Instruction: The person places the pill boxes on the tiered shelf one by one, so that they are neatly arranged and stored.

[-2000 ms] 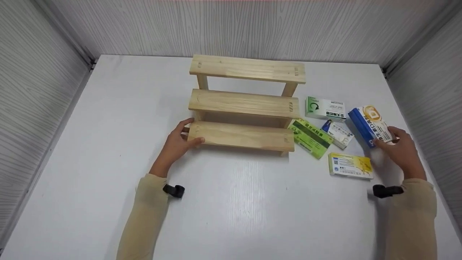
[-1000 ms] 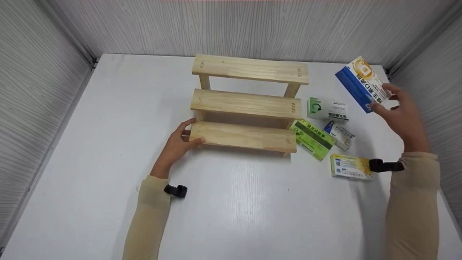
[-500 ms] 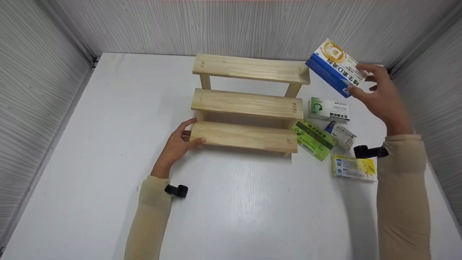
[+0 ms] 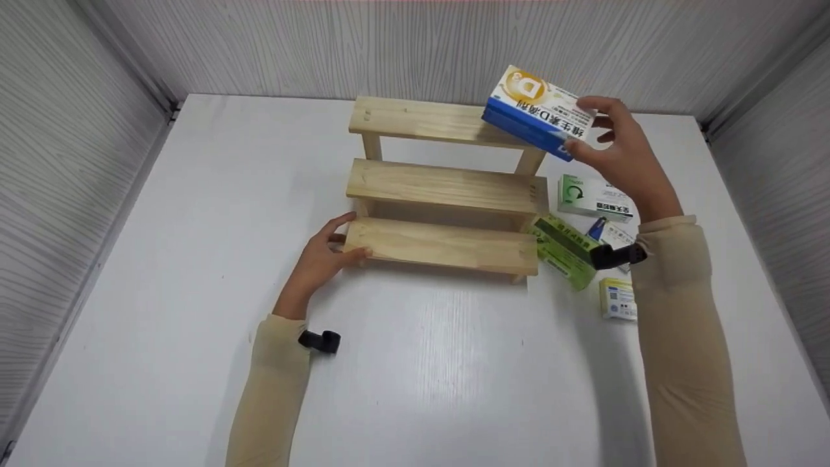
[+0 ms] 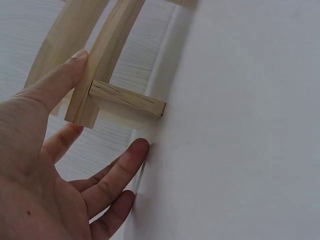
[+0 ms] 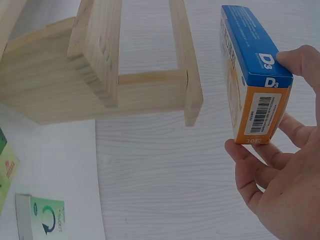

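Observation:
A three-tier wooden step shelf (image 4: 441,243) stands on the white table. My left hand (image 4: 321,256) grips the left end of its lowest board, with the thumb at the front edge. In the left wrist view, thumb and index finger lie on either side of that board (image 5: 82,107) while the other fingers stay off it. Raised at the back, my right hand (image 4: 626,155) holds a blue, white and orange vitamin D3 medicine box (image 4: 538,113) between thumb and fingers. That box overlaps the top board's right end in the head view; the right wrist view shows a gap between box (image 6: 260,100) and wood.
Right of the shelf lie a green-and-white medicine box (image 4: 593,198), a lime green box (image 4: 564,253), a small white-and-blue box (image 4: 616,235) and a yellow-and-white box (image 4: 617,301). My right sleeve (image 4: 674,324) partly covers the last two. Grey wood-grain panels (image 4: 415,48) surround the table.
My right hand has lifted the vitamin D3 box off the table's right side and carried it up and left to the top board. My left hand has kept its grip on the lowest board.

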The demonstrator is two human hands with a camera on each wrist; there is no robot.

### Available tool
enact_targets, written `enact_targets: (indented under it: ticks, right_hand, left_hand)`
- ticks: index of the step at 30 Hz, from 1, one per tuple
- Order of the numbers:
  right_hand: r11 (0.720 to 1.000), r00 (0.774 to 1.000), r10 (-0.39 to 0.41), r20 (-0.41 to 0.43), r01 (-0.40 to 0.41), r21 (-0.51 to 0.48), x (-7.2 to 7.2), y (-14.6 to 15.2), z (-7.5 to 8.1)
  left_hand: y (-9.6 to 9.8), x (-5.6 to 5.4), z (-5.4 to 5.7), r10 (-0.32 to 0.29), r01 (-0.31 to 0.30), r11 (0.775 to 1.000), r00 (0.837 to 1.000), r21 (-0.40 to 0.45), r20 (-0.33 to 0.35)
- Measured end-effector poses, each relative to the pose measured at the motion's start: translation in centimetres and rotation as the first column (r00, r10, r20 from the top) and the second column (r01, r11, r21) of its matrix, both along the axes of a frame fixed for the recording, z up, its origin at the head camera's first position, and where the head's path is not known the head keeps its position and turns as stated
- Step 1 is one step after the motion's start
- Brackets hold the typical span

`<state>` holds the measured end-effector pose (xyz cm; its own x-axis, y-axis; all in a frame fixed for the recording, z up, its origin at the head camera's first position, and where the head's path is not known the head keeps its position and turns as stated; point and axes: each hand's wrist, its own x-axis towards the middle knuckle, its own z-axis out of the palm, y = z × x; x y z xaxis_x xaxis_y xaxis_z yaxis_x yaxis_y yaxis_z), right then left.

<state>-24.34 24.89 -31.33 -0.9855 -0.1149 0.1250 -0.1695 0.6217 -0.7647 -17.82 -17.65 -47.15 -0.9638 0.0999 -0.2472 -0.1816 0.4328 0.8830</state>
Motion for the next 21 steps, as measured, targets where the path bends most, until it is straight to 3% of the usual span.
enact_targets:
  ticks: [6, 12, 21]
  right_hand:
    - [0.993, 0.999, 0.041, -0.021, -0.043, -0.108, -0.5, -2.5, -0.3]
    - [0.967, 0.995, 0.099, -0.013, -0.099, -0.233, -1.2, -4.4, -0.5]
    - [0.953, 0.985, 0.168, 0.032, -0.154, -0.261, -2.1, -7.7, -0.6]
  left_hand:
    - [-0.1, 0.1, 0.0, -0.008, 0.008, 1.000, 1.000, 0.007, 0.007]
    - [-0.2, 0.2, 0.0, -0.008, 0.008, 1.000, 1.000, 0.015, 0.003]
    - [-0.4, 0.3, 0.0, 0.001, -0.002, 1.000, 1.000, 0.009, 0.009]
